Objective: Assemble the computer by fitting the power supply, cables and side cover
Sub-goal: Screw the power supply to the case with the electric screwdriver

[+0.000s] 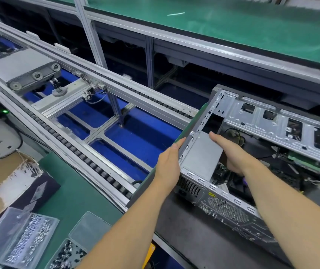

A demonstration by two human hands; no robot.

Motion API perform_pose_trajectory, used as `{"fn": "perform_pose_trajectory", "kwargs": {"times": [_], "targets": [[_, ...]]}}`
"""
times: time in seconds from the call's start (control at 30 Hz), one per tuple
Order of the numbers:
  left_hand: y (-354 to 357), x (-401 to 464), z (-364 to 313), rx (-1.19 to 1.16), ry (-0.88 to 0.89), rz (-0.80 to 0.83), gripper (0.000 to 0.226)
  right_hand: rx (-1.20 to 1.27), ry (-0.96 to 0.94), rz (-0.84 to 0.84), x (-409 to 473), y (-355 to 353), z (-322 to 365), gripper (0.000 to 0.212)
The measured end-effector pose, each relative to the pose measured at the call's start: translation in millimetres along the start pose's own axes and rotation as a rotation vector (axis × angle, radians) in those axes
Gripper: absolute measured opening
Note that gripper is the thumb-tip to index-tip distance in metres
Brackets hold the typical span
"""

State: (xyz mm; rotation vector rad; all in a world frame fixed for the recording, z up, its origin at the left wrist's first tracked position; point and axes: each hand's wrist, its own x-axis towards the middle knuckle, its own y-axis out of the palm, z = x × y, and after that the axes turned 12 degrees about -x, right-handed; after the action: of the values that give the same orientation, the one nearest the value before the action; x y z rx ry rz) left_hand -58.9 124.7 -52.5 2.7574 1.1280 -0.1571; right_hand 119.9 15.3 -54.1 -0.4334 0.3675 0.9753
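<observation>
An open computer case (230, 210) lies on its side at the right, its interior facing up. A grey metal power supply (201, 154) sits in the case's near-left corner, its vent grille showing at the rear panel. My left hand (169, 162) lies flat against the outer left wall of the case beside the power supply. My right hand (230, 152) rests on the power supply's right side, thumb on top and fingers reaching down its inner face. Cables (234, 133) and the motherboard (221, 171) show inside the case.
A silver drive-bay frame (283, 123) spans the far side of the case. A roller conveyor (89, 121) runs to the left. Clear plastic boxes of screws (27, 239) and a cardboard box (6, 181) stand on the green mat at the lower left.
</observation>
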Motion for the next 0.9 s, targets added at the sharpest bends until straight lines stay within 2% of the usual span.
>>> {"fn": "perform_pose_trajectory", "kwargs": {"times": [0.1,0.23,0.27,0.37,0.4,0.47,0.6,0.67,0.73,0.8,0.83,0.87,0.9], "targets": [[4,-5,3,0.033,0.011,0.007,0.047,0.032,0.035,-0.081,-5,-1,-1,0.077],[7,-4,4,0.014,0.038,0.013,0.047,0.022,0.061,-0.071,-13,-3,3,0.092],[8,-1,3,0.016,0.04,0.013,0.048,0.028,0.057,-0.068,-16,-2,5,0.086],[8,5,0,0.099,0.049,0.044,0.047,0.011,0.029,-0.078,-20,-2,12,0.039],[8,6,-1,0.151,0.054,0.047,0.044,-0.023,0.014,-0.116,-23,0,13,0.033],[10,6,-1,0.191,0.051,0.009,0.041,-0.148,-0.014,-0.244,-28,2,13,0.038],[14,-8,1,-0.01,0.02,-0.165,0.039,-0.59,-0.114,-0.45,-46,6,9,0.047],[19,-24,-1,-0.09,-0.014,-0.248,0.035,-0.611,-0.154,-0.601,-64,12,4,0.052],[29,-41,-8,0.014,0.095,-0.293,0.035,-0.493,-0.239,-0.771,-88,17,0,0.056],[45,-51,-27,0.193,0.387,-0.24,0.043,-0.315,-0.267,-0.899,-109,22,-1,0.05],[58,-53,-37,0.241,0.521,-0.118,0.045,-0.138,-0.294,-0.897,-119,26,1,0.039],[75,-56,-48,0.263,0.605,0.071,0.046,0.128,-0.334,-0.836,-124,31,6,0.022],[95,-58,-55,0.303,0.642,0.281,0.047,0.456,-0.411,-0.711,-131,37,12,0.012]]}}
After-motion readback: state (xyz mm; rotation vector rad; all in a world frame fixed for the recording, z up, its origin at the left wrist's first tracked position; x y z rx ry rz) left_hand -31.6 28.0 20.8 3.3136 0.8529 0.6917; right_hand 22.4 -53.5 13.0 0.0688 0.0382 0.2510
